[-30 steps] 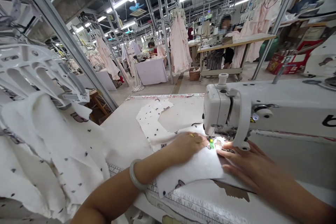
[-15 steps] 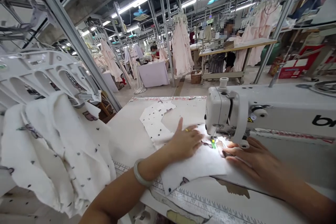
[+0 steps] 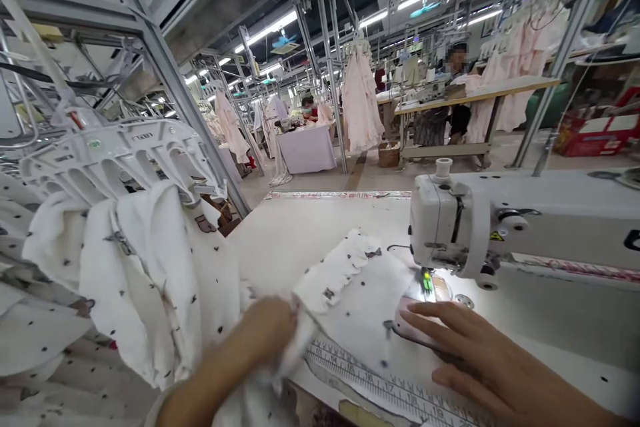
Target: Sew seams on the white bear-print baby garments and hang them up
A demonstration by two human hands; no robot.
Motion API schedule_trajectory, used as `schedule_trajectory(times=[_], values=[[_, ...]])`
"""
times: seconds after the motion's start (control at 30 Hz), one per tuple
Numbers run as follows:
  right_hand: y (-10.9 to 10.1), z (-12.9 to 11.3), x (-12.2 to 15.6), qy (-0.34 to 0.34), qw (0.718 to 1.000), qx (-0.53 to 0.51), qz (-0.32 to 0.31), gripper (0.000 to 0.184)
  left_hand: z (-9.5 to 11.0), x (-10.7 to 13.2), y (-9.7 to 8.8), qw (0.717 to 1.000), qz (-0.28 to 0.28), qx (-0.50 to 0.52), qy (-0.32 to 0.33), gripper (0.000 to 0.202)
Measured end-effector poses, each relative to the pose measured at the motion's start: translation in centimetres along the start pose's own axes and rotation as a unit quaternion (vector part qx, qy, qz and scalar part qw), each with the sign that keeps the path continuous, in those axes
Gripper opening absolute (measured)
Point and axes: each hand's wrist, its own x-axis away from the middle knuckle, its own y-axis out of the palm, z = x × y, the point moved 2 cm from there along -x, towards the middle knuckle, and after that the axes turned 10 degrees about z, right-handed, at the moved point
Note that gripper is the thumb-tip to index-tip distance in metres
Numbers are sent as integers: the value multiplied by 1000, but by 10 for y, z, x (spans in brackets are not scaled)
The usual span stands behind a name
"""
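My left hand (image 3: pixel 265 333) is blurred by motion at the table's near left edge, closed on a bunched part of the white printed fabric piece (image 3: pixel 345 280). The fabric trails from that hand up across the table toward the needle of the white sewing machine (image 3: pixel 500 223). My right hand (image 3: pixel 450 340) lies flat with fingers stretched out on the table just in front of the presser foot, its fingertips on a small pale piece (image 3: pixel 407 320) beside the lit needle plate. A printed ruler strip (image 3: pixel 380 383) runs along the table's front edge.
A white plastic hanger rack (image 3: pixel 125 153) at the left carries several white printed garments (image 3: pixel 135 273). A slanted steel post (image 3: pixel 180 93) stands behind it. Farther back, other people sit at sewing tables (image 3: pixel 470 90), with pink garments (image 3: pixel 360 100) hanging from overhead rails.
My left hand left its flat spot by the needle and swept toward me and left, dragging the fabric away from the machine. The right hand stayed by the presser foot.
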Motion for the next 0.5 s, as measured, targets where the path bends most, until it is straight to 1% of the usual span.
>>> schedule_trajectory(times=[0.03, 0.07, 0.1, 0.13, 0.17, 0.2, 0.23, 0.27, 0.3, 0.33, 0.37, 0.4, 0.43, 0.5], values=[[2, -2, -1, -3, 1000, -2, -19, 61, 5, 21, 7, 999, -29, 14, 44, 34], [4, -3, -3, -4, 999, -7, -36, 62, 14, 39, 13, 985, -81, 56, 144, 35], [5, -3, -4, -2, 998, -15, -55, 61, 23, 54, 16, 960, -121, 98, 235, 34], [6, -3, -6, 0, 997, -23, -74, 58, 33, 64, 16, 929, -150, 135, 309, 31], [6, -2, -7, 3, 995, -30, -90, 54, 43, 68, 13, 899, -168, 167, 368, 27], [7, -1, -7, 3, 994, -35, -104, 52, 54, 68, 8, 878, -172, 191, 405, 22], [7, 1, -8, 2, 993, -36, -115, 52, 65, 62, 2, 866, -159, 209, 426, 19], [7, 2, -7, 0, 992, -33, -121, 54, 77, 53, -4, 859, -130, 224, 442, 18], [7, 3, -7, -6, 992, -31, -123, 58, 89, 42, -10, 852, -94, 238, 457, 22], [7, 4, -6, -18, 992, -28, -125, 61, 100, 30, -13, 845, -38, 249, 472, 28], [6, 5, -6, -32, 992, -22, -118, 64, 110, 18, -14, 839, 4, 252, 482, 35], [4, 5, -5, -50, 993, -12, -102, 63, 119, 7, -10, 842, 28, 244, 481, 44], [2, 6, -5, -68, 995, 5, -75, 60, 125, -3, -4, 853, 43, 227, 468, 52], [-4, 7, -6, -100, 994, 46, 6, 49, 132, -17, 10, 888, 59, 181, 418, 59]])
